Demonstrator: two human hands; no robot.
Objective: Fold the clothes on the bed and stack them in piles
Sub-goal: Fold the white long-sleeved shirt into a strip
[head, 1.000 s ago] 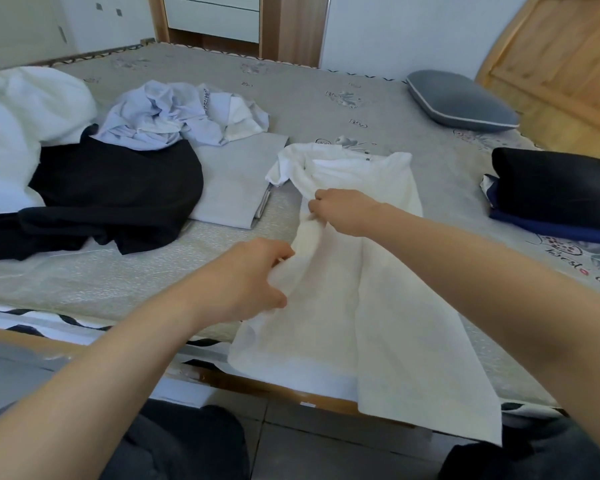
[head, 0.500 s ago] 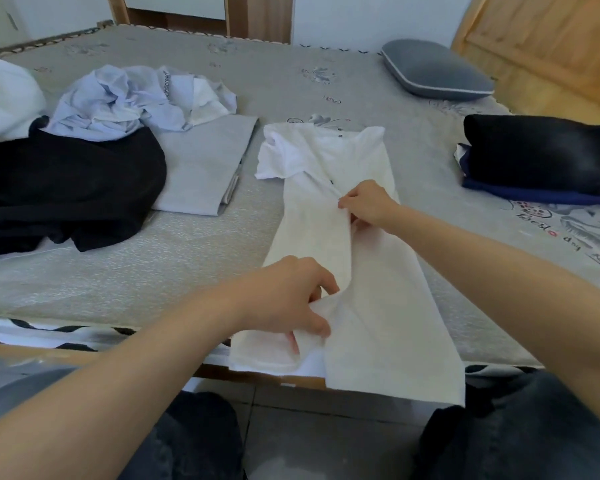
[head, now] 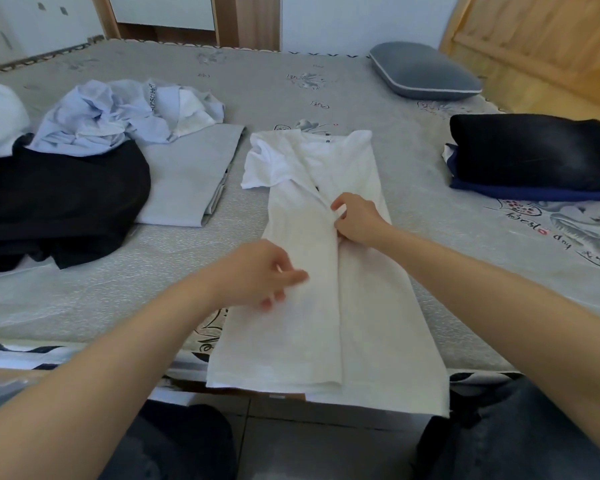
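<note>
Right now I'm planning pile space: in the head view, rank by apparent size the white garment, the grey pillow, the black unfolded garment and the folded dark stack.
1. white garment, though nearest the camera
2. black unfolded garment
3. folded dark stack
4. grey pillow, though farthest away

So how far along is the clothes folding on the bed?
Done: a dark folded stack sits at the right, and a grey folded piece lies left of centre. In hand: the white shirt, sides folded in, right hand pinching it, left hand on it. Left: the black garment and the crumpled blue shirt.
</note>
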